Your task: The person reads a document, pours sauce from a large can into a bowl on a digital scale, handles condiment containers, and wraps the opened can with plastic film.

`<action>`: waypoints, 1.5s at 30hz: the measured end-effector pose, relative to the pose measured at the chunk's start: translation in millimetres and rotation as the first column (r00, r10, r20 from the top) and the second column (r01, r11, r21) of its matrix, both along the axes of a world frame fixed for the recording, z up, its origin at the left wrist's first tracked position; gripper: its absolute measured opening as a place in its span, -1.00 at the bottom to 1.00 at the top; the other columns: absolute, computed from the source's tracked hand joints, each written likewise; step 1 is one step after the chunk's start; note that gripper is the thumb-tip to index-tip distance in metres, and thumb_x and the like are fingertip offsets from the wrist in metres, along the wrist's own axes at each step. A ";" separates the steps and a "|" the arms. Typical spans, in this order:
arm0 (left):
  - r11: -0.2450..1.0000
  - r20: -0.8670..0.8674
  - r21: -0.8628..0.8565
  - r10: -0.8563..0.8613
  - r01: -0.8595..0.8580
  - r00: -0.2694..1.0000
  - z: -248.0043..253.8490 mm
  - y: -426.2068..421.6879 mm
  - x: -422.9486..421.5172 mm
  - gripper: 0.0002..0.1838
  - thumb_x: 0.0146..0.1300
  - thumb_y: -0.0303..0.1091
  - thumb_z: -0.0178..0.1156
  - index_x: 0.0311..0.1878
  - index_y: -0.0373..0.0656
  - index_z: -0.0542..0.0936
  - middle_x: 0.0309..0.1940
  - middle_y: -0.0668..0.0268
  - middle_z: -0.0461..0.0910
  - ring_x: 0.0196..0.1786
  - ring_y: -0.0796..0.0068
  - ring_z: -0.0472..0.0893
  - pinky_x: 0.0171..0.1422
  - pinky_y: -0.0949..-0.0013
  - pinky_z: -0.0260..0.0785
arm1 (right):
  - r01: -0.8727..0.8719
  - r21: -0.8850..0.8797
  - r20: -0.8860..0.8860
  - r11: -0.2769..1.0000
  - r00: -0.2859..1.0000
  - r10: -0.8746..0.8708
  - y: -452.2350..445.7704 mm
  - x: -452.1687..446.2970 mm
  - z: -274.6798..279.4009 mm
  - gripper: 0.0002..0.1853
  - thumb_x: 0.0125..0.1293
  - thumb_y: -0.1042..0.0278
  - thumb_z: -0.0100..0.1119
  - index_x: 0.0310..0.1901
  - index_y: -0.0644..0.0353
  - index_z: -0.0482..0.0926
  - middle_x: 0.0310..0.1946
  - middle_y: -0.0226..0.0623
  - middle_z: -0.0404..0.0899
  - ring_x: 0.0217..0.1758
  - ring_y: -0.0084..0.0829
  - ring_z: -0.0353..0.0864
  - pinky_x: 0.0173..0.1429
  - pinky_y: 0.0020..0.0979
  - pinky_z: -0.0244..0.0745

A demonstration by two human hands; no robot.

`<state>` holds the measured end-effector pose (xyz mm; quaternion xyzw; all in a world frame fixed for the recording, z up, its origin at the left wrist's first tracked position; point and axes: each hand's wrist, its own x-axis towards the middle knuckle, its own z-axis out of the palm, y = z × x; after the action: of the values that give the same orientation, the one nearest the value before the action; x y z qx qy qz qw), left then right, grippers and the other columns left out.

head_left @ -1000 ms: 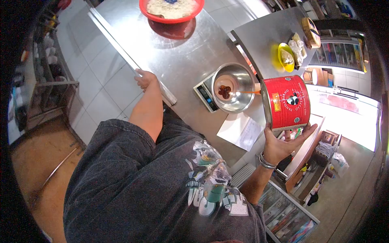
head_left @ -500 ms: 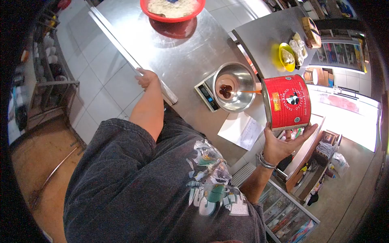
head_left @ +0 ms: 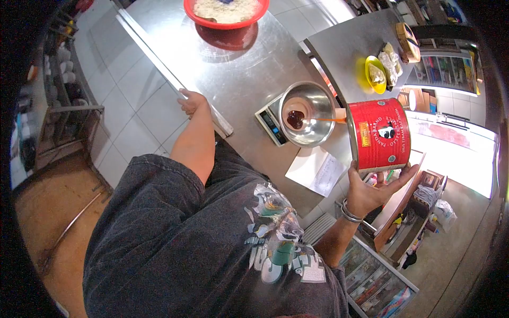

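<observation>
Here's the red can (head_left: 380,133), up in the air at your right side, tipped over so its open end faces the steel bowl (head_left: 318,108). Your right hand (head_left: 369,192) has it from beneath, fingers spread apart and bearing on the can's lower side, with a bracelet (head_left: 350,212) round the wrist. Out from the can's mouth runs an orange strand (head_left: 331,120), broader at the can and thinner toward the bowl; whether it's liquid or something solid, I can't tell. Its far end meets a dark brown pool (head_left: 295,119) on the bowl's bottom. That bowl sits on a digital scale (head_left: 271,129), the display poking out on the left.

Across to your left hand (head_left: 192,104), and it's at the long edge of the bench (head_left: 238,79), fingers curled by the rim; how firmly they grip, I can't tell.

Just beside the bowl, on your side, lies a white paper (head_left: 316,170). At the bench's far end stands a red basin (head_left: 227,25) holding something white and crumbly, with a blue item on top. Off to the right, a second bench (head_left: 344,50) carries a yellow plate (head_left: 369,79), and plastic bags (head_left: 391,64) lie next to it.
</observation>
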<state>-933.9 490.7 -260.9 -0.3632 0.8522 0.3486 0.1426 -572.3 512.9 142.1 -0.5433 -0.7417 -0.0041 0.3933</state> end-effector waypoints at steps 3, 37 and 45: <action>1.000 0.005 0.011 0.006 -0.006 1.000 3.7 0.8 -0.1 -0.16 0.46 0.41 -0.29 0.48 -0.07 0.37 0.27 -0.09 0.51 0.31 -0.18 0.52 0.41 -0.21 0.23 | 0.025 0.002 0.025 1.000 0.999 -0.025 -1.8 0.1 3.4 0.42 -0.32 0.59 0.62 0.63 0.02 -0.08 0.51 0.04 0.18 0.54 -0.09 0.27 0.33 -0.08 0.56; 0.999 -0.005 0.044 0.001 -0.001 1.000 6.3 -0.3 0.4 -0.19 0.48 0.37 -0.26 0.50 -0.08 0.33 0.30 -0.15 0.47 0.32 -0.23 0.50 0.46 -0.29 0.18 | -0.019 0.038 0.031 0.999 0.999 0.018 1.5 3.7 9.0 0.43 -0.37 0.61 0.60 0.62 0.00 -0.09 0.60 -0.08 -0.01 0.58 -0.07 0.17 0.31 0.02 0.62; 1.000 -0.003 0.019 0.007 -0.007 1.000 -3.2 0.7 -1.3 -0.17 0.47 0.39 -0.28 0.49 -0.09 0.33 0.27 -0.15 0.49 0.30 -0.24 0.52 0.44 -0.28 0.20 | -0.016 0.033 0.017 0.999 1.000 0.016 0.4 1.3 11.3 0.43 -0.37 0.60 0.60 0.62 0.02 -0.08 0.59 -0.09 0.01 0.58 -0.09 0.18 0.29 0.00 0.62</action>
<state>-935.2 491.3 -264.1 -0.3641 0.8478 0.3579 0.1436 -571.0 513.3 153.5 -0.5307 -0.7491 -0.0176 0.3960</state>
